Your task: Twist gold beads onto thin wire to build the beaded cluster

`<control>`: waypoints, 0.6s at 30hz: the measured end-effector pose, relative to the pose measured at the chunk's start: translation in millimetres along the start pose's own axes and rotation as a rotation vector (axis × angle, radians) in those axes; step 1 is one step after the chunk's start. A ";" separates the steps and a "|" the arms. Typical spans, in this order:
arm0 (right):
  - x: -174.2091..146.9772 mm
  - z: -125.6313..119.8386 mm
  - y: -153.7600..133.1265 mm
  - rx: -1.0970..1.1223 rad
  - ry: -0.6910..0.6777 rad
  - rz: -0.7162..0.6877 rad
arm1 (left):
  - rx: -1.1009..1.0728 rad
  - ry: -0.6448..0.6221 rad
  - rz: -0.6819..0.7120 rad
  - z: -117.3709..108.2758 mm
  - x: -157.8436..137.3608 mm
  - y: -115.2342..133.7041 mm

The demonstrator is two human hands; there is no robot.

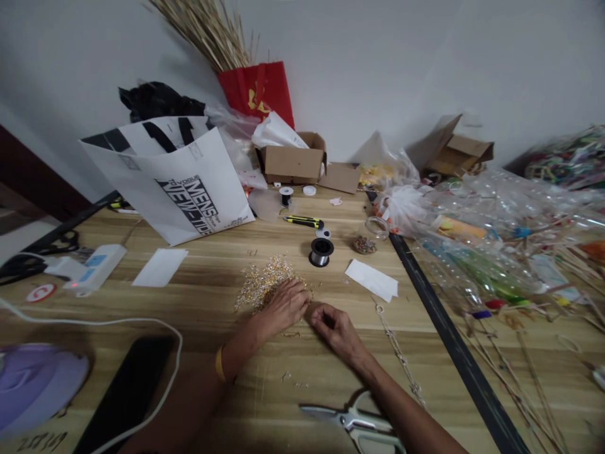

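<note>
A pile of small gold and clear beads [258,284] lies on the wooden table. My left hand [287,302] rests at the right edge of this pile, its fingers bent down and close together. Whatever its fingertips hold is too small to make out. Just to the right, my right hand [338,331] has curled fingers, with thumb and forefinger drawn together near the left fingertips. Anything in that pinch cannot be made out. Under my right forearm lies a pair of scissors [350,419], partly covered. A beaded string [399,350] stretches along the table right of my right hand.
Beyond my hands are a wire spool [320,252], a yellow-black box cutter [304,221], a dish of brown beads [364,244] and white paper [373,279]. A white paper bag [189,183] stands left. A phone [130,384] and white cable lie nearer; plastic bags [491,252] cover the right.
</note>
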State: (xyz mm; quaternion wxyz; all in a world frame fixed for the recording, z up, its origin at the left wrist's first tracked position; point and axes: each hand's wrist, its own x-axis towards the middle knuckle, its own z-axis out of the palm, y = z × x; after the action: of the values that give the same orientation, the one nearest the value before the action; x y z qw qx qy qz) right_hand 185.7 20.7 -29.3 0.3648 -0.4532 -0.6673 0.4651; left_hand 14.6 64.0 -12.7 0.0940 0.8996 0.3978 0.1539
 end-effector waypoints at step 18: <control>-5.6 4.1 -13.0 -0.033 0.091 -0.062 | -1.054 0.190 -0.584 -1.3 -32.5 9.2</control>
State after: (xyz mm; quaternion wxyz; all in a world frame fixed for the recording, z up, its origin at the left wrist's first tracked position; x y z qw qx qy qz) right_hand 180.3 12.2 -18.5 0.4013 -0.4587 -0.6716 0.4212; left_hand -0.2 33.7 -15.4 0.5289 0.5678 0.5051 0.3777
